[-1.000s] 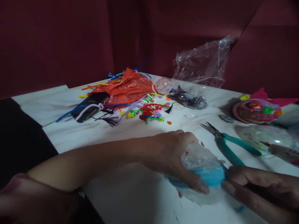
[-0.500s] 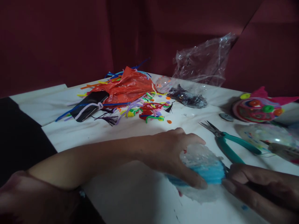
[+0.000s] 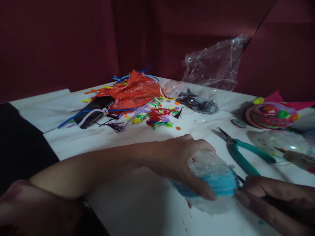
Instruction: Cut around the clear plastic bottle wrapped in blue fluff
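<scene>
A home craft corner is showing here: pipe cleaners (image 3: 137, 113) and plastic bags (image 3: 214, 64) are littering a white table (image 3: 137, 203), pliers (image 3: 242, 152) are lying nearby, and maroon walls (image 3: 61, 42) are closing in.

Worktop (image 3: 137, 141): white, matt, lightly smudged. Ball (image 3: 211, 178) under the left hand (image 3: 179, 160): translucent, bumpy plastic with a fuzzy blue band. Pliers (image 3: 240, 152): bare metal tips, smooth teal plastic grips. Bag (image 3: 214, 65): clear, glossy, crinkled film. Orange bag (image 3: 134, 91): thin, creased, shiny plastic. Pipe cleaners (image 3: 157, 118): fuzzy, multicoloured. Washer (image 3: 238, 123): dull grey metal.
</scene>
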The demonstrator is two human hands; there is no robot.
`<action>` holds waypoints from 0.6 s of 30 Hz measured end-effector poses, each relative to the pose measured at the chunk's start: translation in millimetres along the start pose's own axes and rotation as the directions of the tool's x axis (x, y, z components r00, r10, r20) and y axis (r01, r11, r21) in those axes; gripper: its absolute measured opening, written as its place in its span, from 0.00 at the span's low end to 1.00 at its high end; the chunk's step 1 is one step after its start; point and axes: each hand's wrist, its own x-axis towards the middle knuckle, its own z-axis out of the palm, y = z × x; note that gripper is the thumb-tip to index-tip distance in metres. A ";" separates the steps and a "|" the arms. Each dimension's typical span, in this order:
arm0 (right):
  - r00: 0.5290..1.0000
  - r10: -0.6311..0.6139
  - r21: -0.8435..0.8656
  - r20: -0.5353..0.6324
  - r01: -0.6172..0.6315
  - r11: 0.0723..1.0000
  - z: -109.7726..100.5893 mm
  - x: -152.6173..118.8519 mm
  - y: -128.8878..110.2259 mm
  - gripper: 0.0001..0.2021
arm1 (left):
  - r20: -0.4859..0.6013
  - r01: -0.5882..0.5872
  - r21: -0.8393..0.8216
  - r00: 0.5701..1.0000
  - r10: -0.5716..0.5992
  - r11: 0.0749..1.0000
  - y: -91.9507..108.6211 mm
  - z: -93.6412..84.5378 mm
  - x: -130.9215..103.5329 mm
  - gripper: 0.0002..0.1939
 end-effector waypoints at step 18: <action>1.000 0.003 -0.017 -0.007 -0.003 1.000 5.0 -0.9 -5.6 0.27 | -0.045 0.044 -0.027 0.998 -0.045 0.999 8.3 -0.2 -4.4 0.27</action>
